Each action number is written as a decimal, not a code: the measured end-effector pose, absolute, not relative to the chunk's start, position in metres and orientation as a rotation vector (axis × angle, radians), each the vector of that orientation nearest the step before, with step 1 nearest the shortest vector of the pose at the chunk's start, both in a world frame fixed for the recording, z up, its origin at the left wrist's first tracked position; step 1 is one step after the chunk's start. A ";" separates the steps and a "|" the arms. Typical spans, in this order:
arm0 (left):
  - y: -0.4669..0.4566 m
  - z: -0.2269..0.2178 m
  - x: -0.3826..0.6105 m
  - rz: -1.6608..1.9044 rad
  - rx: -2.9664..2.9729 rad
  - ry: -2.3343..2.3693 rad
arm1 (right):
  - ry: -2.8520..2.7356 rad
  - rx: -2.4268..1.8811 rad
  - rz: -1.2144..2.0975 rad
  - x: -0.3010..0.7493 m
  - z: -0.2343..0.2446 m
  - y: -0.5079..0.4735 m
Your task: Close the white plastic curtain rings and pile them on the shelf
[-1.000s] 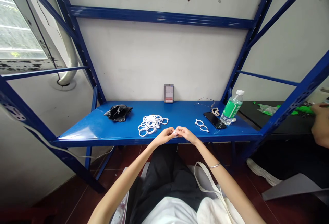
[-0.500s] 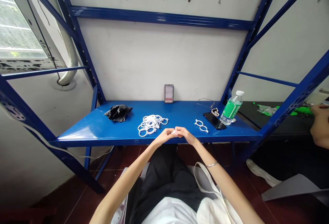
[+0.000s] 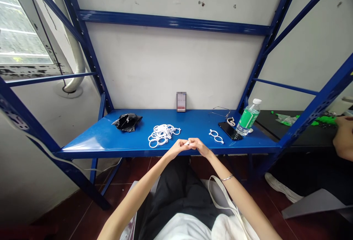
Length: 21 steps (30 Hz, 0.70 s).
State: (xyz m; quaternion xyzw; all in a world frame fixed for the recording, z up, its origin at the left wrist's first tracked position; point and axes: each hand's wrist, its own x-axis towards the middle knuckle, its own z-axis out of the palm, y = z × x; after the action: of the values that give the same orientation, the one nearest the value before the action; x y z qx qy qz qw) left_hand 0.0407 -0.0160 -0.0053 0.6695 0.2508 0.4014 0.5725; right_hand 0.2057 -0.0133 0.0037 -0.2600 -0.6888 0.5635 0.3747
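My left hand (image 3: 178, 147) and my right hand (image 3: 199, 146) meet at the front edge of the blue shelf (image 3: 110, 137). Both pinch one small white plastic piece (image 3: 188, 143) between their fingertips; its shape is mostly hidden by the fingers. A pile of white plastic rings (image 3: 161, 134) lies on the shelf just left of my hands. A separate white two-ring piece (image 3: 216, 135) lies to the right of them.
A black crumpled bag (image 3: 127, 121) lies at the left of the shelf. At the back stands a small card (image 3: 181, 101). A black phone (image 3: 230, 130), a green-labelled water bottle (image 3: 248, 117) and glasses (image 3: 220, 110) sit at the right. Another person's arm (image 3: 342, 137) works at far right.
My hands stay together on the small white piece and have shifted very slightly; the fingers work it a little. The view has tipped a touch.
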 end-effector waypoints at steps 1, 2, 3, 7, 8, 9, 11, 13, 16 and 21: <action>-0.016 -0.005 0.041 0.945 1.571 0.591 | -1.759 -0.671 1.445 0.205 0.003 -0.013; -0.016 -0.006 0.041 0.946 1.571 0.592 | -1.756 -0.672 1.448 0.205 0.003 -0.013; -0.015 -0.007 0.042 0.944 1.569 0.588 | -1.754 -0.671 1.452 0.205 0.002 -0.012; -0.013 -0.013 0.045 1.000 1.501 0.571 | -1.666 -0.688 1.457 0.205 -0.001 -0.009; -0.013 -0.015 0.046 1.020 1.481 0.575 | -1.640 -0.695 1.453 0.206 -0.002 -0.008; -0.012 -0.016 0.046 1.034 1.470 0.582 | -1.623 -0.699 1.444 0.206 -0.003 -0.007; -0.012 -0.015 0.043 1.028 1.486 0.599 | -1.627 -0.699 1.413 0.207 -0.005 -0.006; -0.013 -0.009 0.037 0.994 1.554 0.616 | -1.639 -0.701 1.376 0.207 -0.007 -0.006; -0.013 0.009 0.022 0.942 1.735 0.651 | -1.624 -0.723 1.279 0.205 -0.005 -0.008; -0.006 0.044 -0.014 1.114 2.095 0.976 | -1.614 -0.830 0.773 0.192 0.036 -0.039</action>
State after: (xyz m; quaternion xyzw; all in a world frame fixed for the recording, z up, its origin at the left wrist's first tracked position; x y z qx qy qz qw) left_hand -0.0142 -0.0062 0.0444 0.7829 0.3648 0.4164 0.2840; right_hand 0.1915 -0.0386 0.0359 -0.3511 -0.6823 0.3266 0.5518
